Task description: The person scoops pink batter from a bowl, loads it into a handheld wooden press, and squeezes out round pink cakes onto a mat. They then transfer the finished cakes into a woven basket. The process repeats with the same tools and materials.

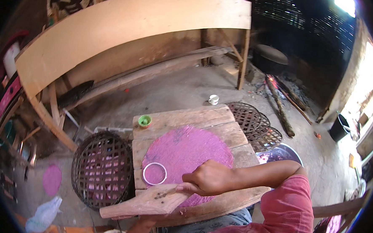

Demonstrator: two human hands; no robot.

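Observation:
A long, pale wooden paddle-like piece (148, 204) slants over the near edge of a low plank table (220, 116). My right hand (212, 177) is closed at its upper right end, with the thumb lying along the wood. My left hand (148, 222) is below the piece; its fingers are hidden behind the wood. Spread flat on the table is a large, round pink sheet of what looks like dough (189, 148). A thin white ring (165, 174) rests on the sheet's left part. At the table's far left corner stands a small green and orange cup (144, 121).
Left of the table is a dark woven basket (102, 146) with pink pieces showing through it. Woven trays (241, 115) and a basin (296, 154) lie right. A white mug (213, 99) stands beyond. A long bench (149, 19) crosses behind; burning logs (276, 100) lie far right.

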